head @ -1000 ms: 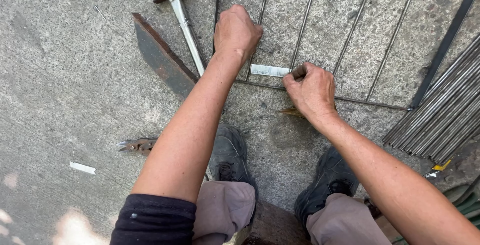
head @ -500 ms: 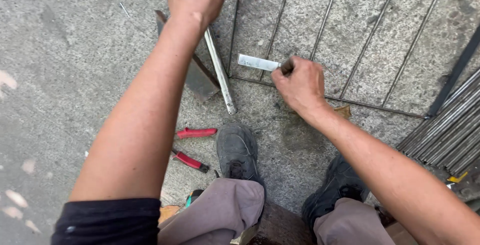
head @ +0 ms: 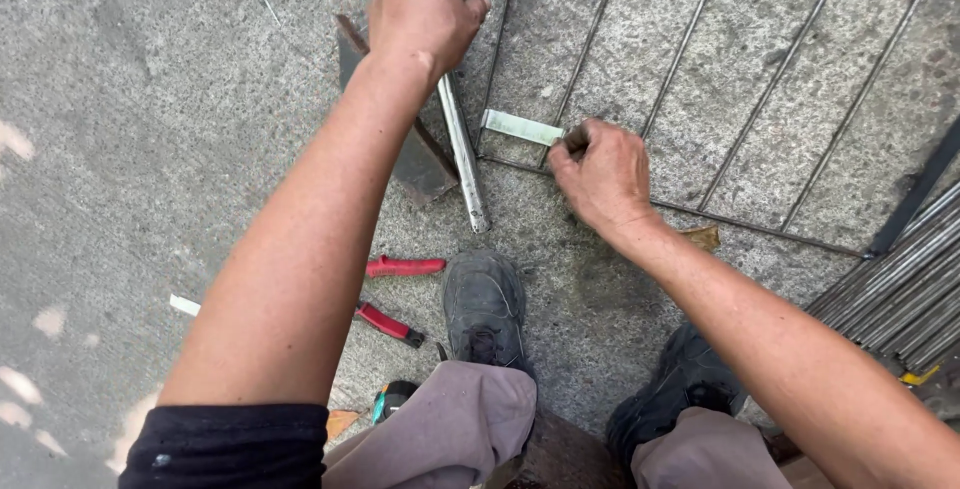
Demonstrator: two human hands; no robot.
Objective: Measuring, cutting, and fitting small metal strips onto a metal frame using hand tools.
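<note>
My left hand is raised at the top of the head view, closed around a hammer close to its head. The hammer's shiny metal handle hangs down toward the ground. My right hand presses a short flat pale metal strip against the near left corner of a grid of thin steel rods lying on the concrete. Just left of the handle a rusty flat steel bar lies on the ground.
Red-handled pliers lie open beside my left shoe. A bundle of steel rods lies at the right edge. A small white strip sits on the concrete at the left. I am seated with my knees at the bottom.
My left hand left the metal strip, took the hammer off the ground and lifted it. My right hand stayed on the strip. The view tilted down, showing the pliers.
</note>
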